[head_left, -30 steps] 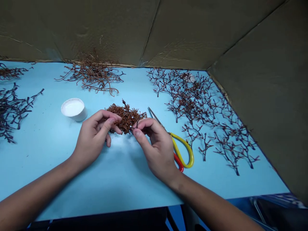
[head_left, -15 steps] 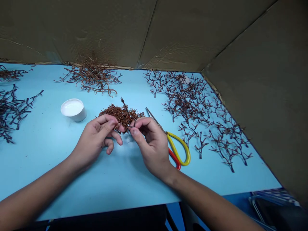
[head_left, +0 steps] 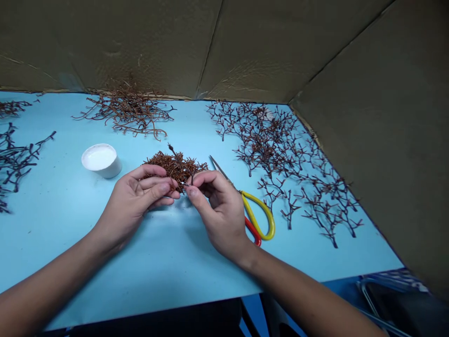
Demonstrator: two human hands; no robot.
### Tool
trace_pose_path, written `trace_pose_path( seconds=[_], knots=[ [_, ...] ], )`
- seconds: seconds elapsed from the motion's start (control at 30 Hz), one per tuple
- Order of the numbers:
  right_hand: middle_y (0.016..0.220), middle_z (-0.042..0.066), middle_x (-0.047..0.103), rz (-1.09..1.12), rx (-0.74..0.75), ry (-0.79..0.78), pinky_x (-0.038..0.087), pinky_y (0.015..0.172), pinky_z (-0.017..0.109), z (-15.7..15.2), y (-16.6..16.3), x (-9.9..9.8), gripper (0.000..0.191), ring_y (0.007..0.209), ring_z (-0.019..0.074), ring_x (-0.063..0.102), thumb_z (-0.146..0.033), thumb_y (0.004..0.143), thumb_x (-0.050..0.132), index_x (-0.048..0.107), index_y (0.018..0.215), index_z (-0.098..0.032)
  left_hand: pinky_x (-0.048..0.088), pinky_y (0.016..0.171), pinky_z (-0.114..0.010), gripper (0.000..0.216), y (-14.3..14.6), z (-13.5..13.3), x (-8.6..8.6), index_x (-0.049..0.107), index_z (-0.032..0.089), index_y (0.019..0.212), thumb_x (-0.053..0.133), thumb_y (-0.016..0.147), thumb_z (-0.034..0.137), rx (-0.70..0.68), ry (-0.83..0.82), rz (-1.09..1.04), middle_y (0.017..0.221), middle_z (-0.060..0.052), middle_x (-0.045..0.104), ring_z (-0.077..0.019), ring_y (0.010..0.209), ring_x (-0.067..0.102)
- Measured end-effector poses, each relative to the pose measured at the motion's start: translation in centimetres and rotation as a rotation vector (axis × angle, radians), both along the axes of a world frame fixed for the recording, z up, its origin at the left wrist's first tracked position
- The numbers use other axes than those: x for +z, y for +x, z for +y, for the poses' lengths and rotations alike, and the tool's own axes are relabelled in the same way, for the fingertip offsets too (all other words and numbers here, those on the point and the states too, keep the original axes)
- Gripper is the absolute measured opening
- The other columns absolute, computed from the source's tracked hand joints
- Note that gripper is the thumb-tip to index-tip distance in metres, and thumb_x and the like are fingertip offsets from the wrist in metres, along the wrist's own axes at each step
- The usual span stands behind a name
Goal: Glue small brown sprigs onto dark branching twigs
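Note:
My right hand (head_left: pixel 221 211) pinches a thin dark-brown twig (head_left: pixel 178 158) between thumb and forefinger. The twig slants up to the left and has a bud-like knob at its tip, with small white spots lower down. Facing it, my left hand (head_left: pixel 130 199) has thumb and fingers pressed together close to the twig's lower end; a short reddish-brown bit seems to show at the fingertips, too small to be sure of. Just behind both hands lies a heap of short brown twig pieces (head_left: pixel 159 160), partly covered by them. Scissors (head_left: pixel 257 208) with yellow and red handles rest beside my right hand.
A white cup (head_left: pixel 102 161) with white contents stands to the left. Long, thin brown stems (head_left: pixel 131 110) are heaped at the back. Branched dark twigs (head_left: pixel 273 140) spread over the right side, and more dark branches (head_left: pixel 16 157) lie far left. Brown panels (head_left: pixel 157 47) wall the blue table.
My left hand's lower fingers have drawn in and its thumb has come nearer the twig. The right hand keeps its pinch. The whole view has shifted slightly.

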State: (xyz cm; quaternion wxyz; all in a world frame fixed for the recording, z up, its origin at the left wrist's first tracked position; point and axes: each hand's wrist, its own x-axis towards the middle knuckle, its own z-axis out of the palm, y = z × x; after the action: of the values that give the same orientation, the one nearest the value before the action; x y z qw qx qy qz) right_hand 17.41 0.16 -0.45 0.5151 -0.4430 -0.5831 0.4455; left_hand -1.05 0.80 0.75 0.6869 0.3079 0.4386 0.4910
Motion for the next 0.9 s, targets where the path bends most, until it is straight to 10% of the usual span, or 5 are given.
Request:
trace_pose_path(
  seconds=[0.43, 0.9],
  knots=[
    [0.091, 0.001, 0.067, 0.008, -0.009, -0.009, 0.053, 0.069, 0.028, 0.0, 0.0, 0.0, 0.010, 0.079, 0.0148, 0.062, -0.029, 0.099, 0.072, 0.064, 0.095, -0.024, 0.063, 0.071, -0.015, 0.022, -0.6, 0.2, -0.2, 0.072, 0.020, 0.100, 0.089, 0.086, 0.020, 0.029, 0.195, 0.153, 0.094, -0.002, 0.082, -0.0120, 0.084, 0.077],
    [0.101, 0.006, 0.074, 0.108, 0.180, 0.025, 0.063, 0.077, 0.031, -0.4, 0.3, 1.1, 0.015, 0.093, 0.0177, 0.072, -0.029, 0.096, 0.076, 0.064, 0.089, -0.023, 0.065, 0.066, -0.017, 0.035, -0.8, -0.3, 0.1, 0.067, 0.019, 0.106, 0.093, 0.083, 0.022, -0.079, 0.020, -0.039, 0.077, -0.001, 0.082, -0.0119, 0.062, 0.077]
  ],
)
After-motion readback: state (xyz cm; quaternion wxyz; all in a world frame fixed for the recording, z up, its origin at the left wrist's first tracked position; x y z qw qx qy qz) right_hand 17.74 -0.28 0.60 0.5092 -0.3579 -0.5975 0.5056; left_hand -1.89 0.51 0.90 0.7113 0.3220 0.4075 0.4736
